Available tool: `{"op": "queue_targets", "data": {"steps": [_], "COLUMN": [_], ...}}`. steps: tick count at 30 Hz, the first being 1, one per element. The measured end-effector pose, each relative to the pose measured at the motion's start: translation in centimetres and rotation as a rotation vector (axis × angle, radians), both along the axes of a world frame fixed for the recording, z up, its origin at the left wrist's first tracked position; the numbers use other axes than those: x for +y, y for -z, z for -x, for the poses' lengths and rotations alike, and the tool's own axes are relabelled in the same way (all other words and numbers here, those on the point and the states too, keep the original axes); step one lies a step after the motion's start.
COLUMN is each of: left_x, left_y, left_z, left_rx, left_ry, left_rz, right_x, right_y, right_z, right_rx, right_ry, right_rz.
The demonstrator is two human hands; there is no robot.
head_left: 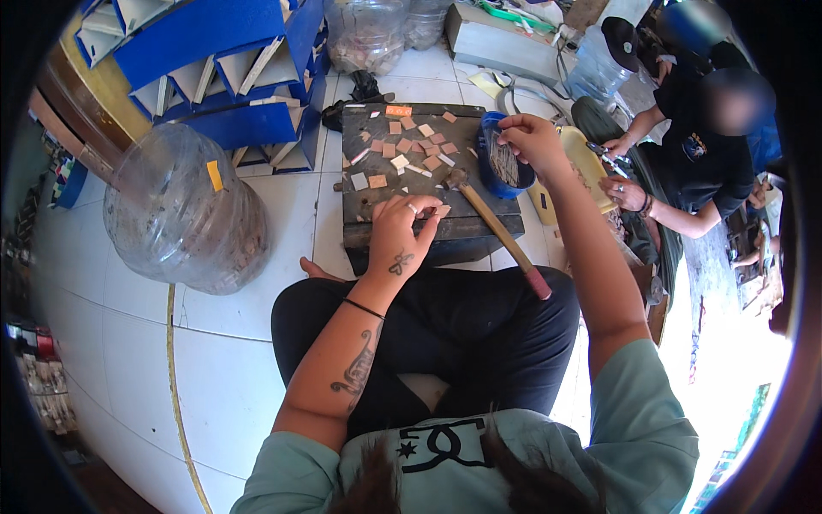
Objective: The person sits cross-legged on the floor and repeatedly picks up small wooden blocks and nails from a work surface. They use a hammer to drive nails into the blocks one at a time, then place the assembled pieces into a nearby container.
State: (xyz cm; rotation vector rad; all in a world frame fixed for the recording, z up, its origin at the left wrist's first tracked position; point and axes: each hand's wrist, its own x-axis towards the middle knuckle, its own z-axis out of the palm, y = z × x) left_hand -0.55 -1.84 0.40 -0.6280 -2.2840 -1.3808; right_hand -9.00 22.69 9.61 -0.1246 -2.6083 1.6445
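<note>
My left hand (401,230) rests at the near edge of a dark, low block (364,202). Its thumb and fingers pinch a small wooden tile (441,212). Over a blue oval tub (496,177) at the block's right side is my right hand (534,144), fingertips pressed together; what they hold, if anything, is too small to make out. Thin, nail-like metal pins (507,164) lie in the tub. A hammer (490,218) lies between my hands, its head on the block and its red-ended handle reaching over my knee. Many loose square tiles (407,146) in tan and pinkish wood are scattered across the block.
A large clear plastic jug (184,214) stands on the white tiled floor at left, before a blue rack (214,73). On the right, a yellow tray (586,158) sits near another person (711,146), whose hands hold a small tool. A grey box (501,47) stands behind.
</note>
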Motion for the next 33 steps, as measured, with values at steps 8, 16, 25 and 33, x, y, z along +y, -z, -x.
{"op": "queue_targets", "data": {"steps": [8, 16, 25, 33], "left_x": [0.5, 0.3, 0.4, 0.4], "left_y": [0.2, -0.2, 0.3, 0.1], "left_z": [0.1, -0.1, 0.2, 0.3], "left_rx": [0.058, 0.067, 0.046, 0.057], "left_ry": [-0.029, -0.021, 0.017, 0.034], "left_rz": [0.062, 0.148, 0.116, 0.116], "right_x": [-4.5, -5.1, -7.1, -7.3], "right_y": [6.4, 5.7, 5.3, 5.6], "right_z": [-7.7, -9.6, -9.6, -9.8], "right_rx": [0.177, 0.115, 0.221, 0.323], "right_ry": [-0.102, -0.082, -0.128, -0.142], "right_rz": [0.105, 0.043, 0.093, -0.059]}}
